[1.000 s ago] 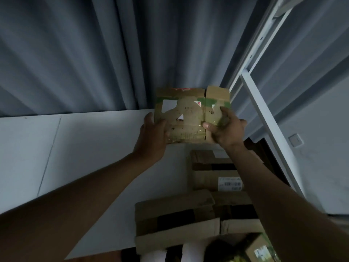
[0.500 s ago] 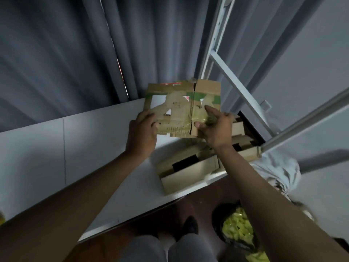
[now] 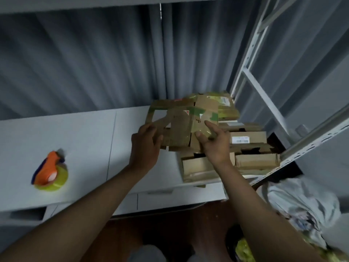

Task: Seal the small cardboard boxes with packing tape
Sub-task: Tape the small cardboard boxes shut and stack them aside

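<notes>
I hold a flattened small cardboard box (image 3: 179, 125) with green print and old tape above the white table (image 3: 75, 140). My left hand (image 3: 146, 144) grips its lower left edge, fingers curled under it. My right hand (image 3: 215, 142) pinches its lower right part, thumb on the front face and index finger stretched along it. A packing tape dispenser (image 3: 50, 172) with an orange and blue handle and a yellowish roll lies on the table at the left, far from both hands.
A pile of other small cardboard boxes (image 3: 245, 148) lies at the table's right end beneath the held box. A white metal shelf frame (image 3: 264, 103) rises at the right. Grey curtains hang behind. A crumpled cloth (image 3: 302, 203) lies on the floor at the lower right.
The view has tilted down and left, bringing the tape dispenser into sight. Both hands keep their hold on the flattened box, which now sits slightly lower over the pile.
</notes>
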